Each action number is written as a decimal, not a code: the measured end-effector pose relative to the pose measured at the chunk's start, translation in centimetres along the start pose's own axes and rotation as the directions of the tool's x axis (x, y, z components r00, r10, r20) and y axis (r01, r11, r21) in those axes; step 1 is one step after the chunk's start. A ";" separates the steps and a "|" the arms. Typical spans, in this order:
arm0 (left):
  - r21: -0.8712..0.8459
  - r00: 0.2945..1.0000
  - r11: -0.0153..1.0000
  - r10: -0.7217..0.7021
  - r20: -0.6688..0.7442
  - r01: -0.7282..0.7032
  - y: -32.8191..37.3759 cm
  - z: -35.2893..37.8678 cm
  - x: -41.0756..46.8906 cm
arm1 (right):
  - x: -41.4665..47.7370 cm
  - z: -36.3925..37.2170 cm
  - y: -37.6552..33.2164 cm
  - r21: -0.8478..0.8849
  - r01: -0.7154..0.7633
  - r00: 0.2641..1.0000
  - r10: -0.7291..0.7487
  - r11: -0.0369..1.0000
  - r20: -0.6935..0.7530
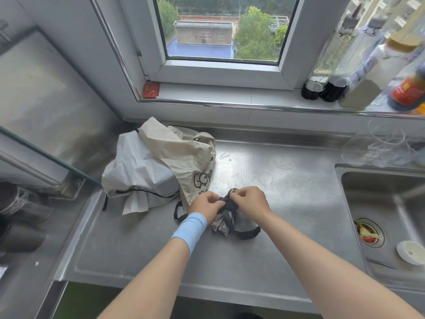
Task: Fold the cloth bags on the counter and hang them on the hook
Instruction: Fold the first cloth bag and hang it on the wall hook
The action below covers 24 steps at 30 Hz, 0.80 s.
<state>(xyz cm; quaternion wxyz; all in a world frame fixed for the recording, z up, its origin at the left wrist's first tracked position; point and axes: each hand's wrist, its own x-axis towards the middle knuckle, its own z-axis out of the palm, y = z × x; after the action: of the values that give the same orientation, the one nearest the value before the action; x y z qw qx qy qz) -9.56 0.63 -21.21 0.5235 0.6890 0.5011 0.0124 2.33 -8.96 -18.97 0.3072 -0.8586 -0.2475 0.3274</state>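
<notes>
A small folded grey cloth bag (244,223) with black straps lies on the steel counter (142,245) in front of me. My left hand (205,204) and my right hand (251,201) both pinch its black strap at the top of the bundle. One strap loop (249,234) trails out to the right on the counter. Behind and to the left lies a crumpled pile: a beige cloth bag (184,155) with dark print lies over a white bag (138,171) with a black drawstring. No hook is in view.
A sink (386,203) with food scraps in its drain and a small white dish (411,252) sits at the right. Bottles (358,72) line the window sill at the back right. Clear glasses (381,146) stand behind the sink. A glass panel edge (48,155) juts in from the left.
</notes>
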 end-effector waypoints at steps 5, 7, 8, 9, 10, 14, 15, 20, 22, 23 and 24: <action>-0.092 0.999 0.995 -0.026 -0.022 0.023 -0.2 0.7 1.0 | -0.5 0.7 -0.3 -0.058 0.187 0.982 -0.186 0.981 0.022; -0.066 1.000 0.998 -0.010 -0.026 0.008 0.3 0.6 0.7 | -0.5 0.6 -0.7 -0.137 0.296 0.952 -0.281 0.945 0.119; -0.052 1.000 0.999 -0.003 -0.014 0.002 0.3 0.7 0.7 | -0.5 0.5 -0.8 -0.166 0.333 0.939 -0.308 0.928 0.155; -0.046 1.000 0.999 0.014 0.006 -0.013 0.3 0.6 0.8 | -0.4 0.4 -0.8 -0.178 0.339 0.935 -0.311 0.924 0.171; -0.049 0.999 0.999 0.023 0.027 -0.021 0.0 0.6 0.9 | -0.2 0.3 -0.7 -0.179 0.331 0.937 -0.300 0.927 0.179; -0.126 0.997 0.992 -0.004 0.083 0.014 -0.8 0.5 1.0 | 0.8 0.1 0.3 -0.086 0.237 0.958 -0.218 0.968 0.186; -0.164 0.995 0.986 -0.007 0.102 0.024 -0.9 0.4 1.0 | 0.9 0.1 0.4 -0.006 0.174 0.968 -0.170 0.985 0.183; -0.130 0.973 0.986 -0.077 0.217 0.107 -1.2 0.4 0.9 | 1.0 0.4 0.2 0.339 -0.044 0.970 -0.041 0.940 0.240; -0.074 0.958 0.986 -0.125 0.257 0.148 -1.1 0.3 0.9 | 1.0 0.4 0.1 0.409 -0.060 0.964 -0.054 0.911 0.261; -0.062 0.945 0.983 -0.145 0.294 0.170 -0.9 0.2 1.0 | 1.0 0.2 0.0 0.432 -0.055 0.961 -0.070 0.900 0.268; -0.083 0.928 0.976 -0.165 0.333 0.203 -0.4 -0.1 0.7 | 0.9 0.1 0.0 0.457 -0.051 0.958 -0.085 0.888 0.272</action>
<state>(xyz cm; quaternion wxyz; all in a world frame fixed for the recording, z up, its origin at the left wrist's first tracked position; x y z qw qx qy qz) -9.52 1.14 -21.80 0.6369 0.5997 0.4691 -0.1211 2.93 -8.37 -19.41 0.4655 -0.7031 -0.2122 0.4940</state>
